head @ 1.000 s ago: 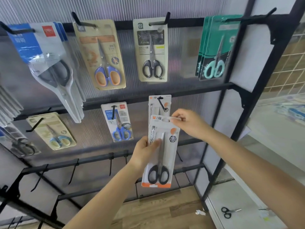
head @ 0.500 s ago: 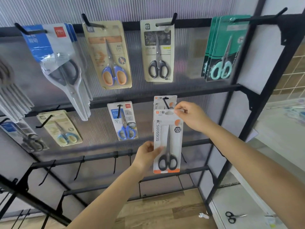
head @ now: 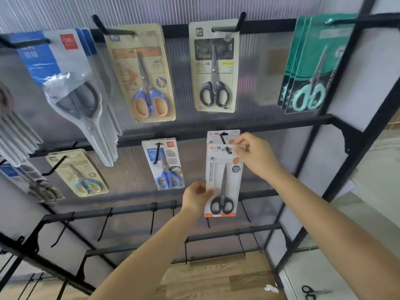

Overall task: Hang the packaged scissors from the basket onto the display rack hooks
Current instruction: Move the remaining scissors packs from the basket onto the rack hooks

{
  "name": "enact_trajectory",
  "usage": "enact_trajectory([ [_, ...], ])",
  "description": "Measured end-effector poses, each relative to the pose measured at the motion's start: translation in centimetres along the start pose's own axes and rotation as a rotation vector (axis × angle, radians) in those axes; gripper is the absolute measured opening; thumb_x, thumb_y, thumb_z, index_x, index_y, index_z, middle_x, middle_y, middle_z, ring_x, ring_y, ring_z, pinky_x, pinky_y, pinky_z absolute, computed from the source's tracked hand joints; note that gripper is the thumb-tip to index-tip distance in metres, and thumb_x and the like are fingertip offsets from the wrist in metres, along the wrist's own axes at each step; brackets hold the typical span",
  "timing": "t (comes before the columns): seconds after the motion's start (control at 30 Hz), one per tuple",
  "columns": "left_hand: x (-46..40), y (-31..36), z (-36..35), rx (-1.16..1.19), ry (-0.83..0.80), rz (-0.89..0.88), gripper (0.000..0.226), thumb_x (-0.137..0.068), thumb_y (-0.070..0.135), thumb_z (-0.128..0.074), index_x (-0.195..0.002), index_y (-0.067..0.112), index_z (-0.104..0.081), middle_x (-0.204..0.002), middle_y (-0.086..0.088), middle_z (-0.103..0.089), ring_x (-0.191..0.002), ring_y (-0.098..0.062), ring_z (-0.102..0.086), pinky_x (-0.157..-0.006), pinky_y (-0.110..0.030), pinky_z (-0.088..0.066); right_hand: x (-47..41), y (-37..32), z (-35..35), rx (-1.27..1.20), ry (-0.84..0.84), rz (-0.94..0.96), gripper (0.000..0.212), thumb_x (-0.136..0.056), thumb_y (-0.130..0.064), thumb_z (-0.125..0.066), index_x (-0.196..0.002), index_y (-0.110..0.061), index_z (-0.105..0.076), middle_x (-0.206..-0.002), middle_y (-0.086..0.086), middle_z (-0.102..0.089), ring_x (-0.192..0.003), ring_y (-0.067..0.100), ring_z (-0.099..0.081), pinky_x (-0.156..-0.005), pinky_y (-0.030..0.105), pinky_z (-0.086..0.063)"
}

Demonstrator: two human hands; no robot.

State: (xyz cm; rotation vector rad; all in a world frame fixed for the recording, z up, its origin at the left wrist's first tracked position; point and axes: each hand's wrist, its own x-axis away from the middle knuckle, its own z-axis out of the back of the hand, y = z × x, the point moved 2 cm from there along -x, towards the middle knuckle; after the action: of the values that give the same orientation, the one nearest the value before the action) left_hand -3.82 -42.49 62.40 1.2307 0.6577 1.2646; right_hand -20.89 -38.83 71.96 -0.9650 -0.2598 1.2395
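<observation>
A same-looking white pack (head: pixel 223 136) already hangs on the black metal hook (head: pixel 224 139), right behind. A blue-handled scissors pack (head: pixel 163 164) hangs just to the left. The white card pack of black-handled scissors (head: pixel 223 182) has an orange bottom strip and the word SCISSORS. It is up at that hook. The right hand (head: pixel 255 155) pinches its top; the left hand (head: pixel 195 199) grips its lower edge.
</observation>
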Motion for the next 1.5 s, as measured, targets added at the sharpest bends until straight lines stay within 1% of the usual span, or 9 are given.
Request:
enact_trajectory([
  [0.23,-3.4,1.0,-0.6,-0.089,0.022,-0.007,0.025,-0.082,0.024,-0.072,-0.101,0.008,-0.071,-0.101,-0.005,-0.072,-0.093,-0.02,-0.066,-0.086,-0.032,-0.053,-1.5,0.1,-1.0,0.187,0.09,0.107,0.008,-0.095,-0.019,-0.052,-0.095,-0.012,-0.055,-0.095,-0.003,-0.053,-0.063,-0.006,-0.051,-0.054,0.01,-0.036],
  [0.37,-4.9,1.4,-0.7,-0.144,0.02,-0.02,0.027,-0.084,0.025,-0.07,-0.105,0.008,-0.071,-0.104,-0.006,-0.072,-0.097,-0.021,-0.065,-0.09,-0.033,-0.051,-2.1,0.4,-1.6,0.284,0.105,0.139,0.011,-0.094,-0.018,-0.052,-0.101,-0.009,-0.055,-0.1,0.005,-0.054,-0.074,0.017,-0.057,-0.059,0.029,-0.043],
  [0.43,-5.6,1.8,-0.6,-0.197,0.012,-0.022,0.023,-0.088,0.023,-0.064,-0.103,0.007,-0.071,-0.103,-0.008,-0.071,-0.096,-0.023,-0.064,-0.087,-0.032,-0.051,-2.2,0.5,-1.9,0.345,0.094,0.141,0.017,-0.094,-0.016,-0.051,-0.11,-0.009,-0.055,-0.107,0.006,-0.052,-0.082,0.022,-0.056,-0.063,0.032,-0.043],
  [0.53,-6.0,2.5,-0.5,-0.379,-0.002,-0.077,0.023,-0.093,0.018,-0.052,-0.106,0.005,-0.066,-0.106,-0.013,-0.068,-0.095,-0.027,-0.061,-0.077,-0.028,-0.046,-1.7,0.7,-2.1,0.362,0.082,0.129,0.03,-0.094,-0.012,-0.05,-0.124,-0.011,-0.052,-0.121,0.005,-0.05,-0.097,0.023,-0.056,-0.068,0.028,-0.041],
  [0.67,-5.1,2.7,0.2,-0.481,0.003,-0.176,0.033,-0.096,0.019,-0.048,-0.127,0.007,-0.046,-0.121,-0.011,-0.06,-0.109,-0.028,-0.057,-0.084,-0.031,-0.043,0.1,1.0,-1.9,0.409,0.088,0.113,0.045,-0.093,-0.006,-0.049,-0.137,-0.015,-0.045,-0.132,0.005,-0.046,-0.109,0.025,-0.054,-0.077,0.032,-0.046],
  [0.9,-1.4,1.9,3.3,-0.746,-0.013,-0.616,0.028,-0.097,0.024,-0.045,-0.122,0.011,-0.049,-0.124,-0.005,-0.051,-0.113,-0.022,-0.045,-0.091,-0.03,-0.039,6.7,0.4,-2.3,0.719,-0.035,-0.116,0.049,-0.1,-0.025,-0.035,-0.146,-0.015,-0.025,-0.144,0.003,-0.038,-0.126,0.021,-0.042,-0.1,0.031,-0.035],
  [1.03,1.9,1.8,4.3,-0.851,-0.133,-0.837,0.033,-0.098,0.028,-0.043,-0.126,0.011,-0.049,-0.131,-0.004,-0.05,-0.12,-0.022,-0.043,-0.097,-0.029,-0.035,11.8,-1.6,-2.9,0.773,-0.025,-0.218,0.047,-0.099,-0.026,-0.038,-0.143,-0.012,-0.031,-0.142,0.005,-0.041,-0.128,0.022,-0.042,-0.103,0.032,-0.035],
  [1.3,12.1,0.3,5.3,-0.85,-0.467,-1.047,0.045,-0.1,0.027,-0.039,-0.138,0.004,-0.038,-0.143,-0.014,-0.041,-0.13,-0.027,-0.038,-0.105,-0.033,-0.03,26.6,-7.0,-4.8,0.79,0.14,-0.484,0.048,-0.094,-0.027,-0.038,-0.138,-0.008,-0.038,-0.134,0.01,-0.047,-0.121,0.029,-0.049,-0.098,0.034,-0.039],
  [1.5,22.3,-2.9,3.9,-0.891,-0.664,-1.321,0.044,-0.098,0.03,-0.041,-0.133,0.004,-0.043,-0.136,-0.015,-0.046,-0.128,-0.029,-0.04,-0.104,-0.035,-0.028,38.7,-10.3,-4.9,0.851,0.195,-0.764,0.049,-0.098,-0.027,-0.039,-0.143,-0.013,-0.028,-0.146,0.005,-0.036,-0.13,0.023,-0.04,-0.103,0.033,-0.033],
])
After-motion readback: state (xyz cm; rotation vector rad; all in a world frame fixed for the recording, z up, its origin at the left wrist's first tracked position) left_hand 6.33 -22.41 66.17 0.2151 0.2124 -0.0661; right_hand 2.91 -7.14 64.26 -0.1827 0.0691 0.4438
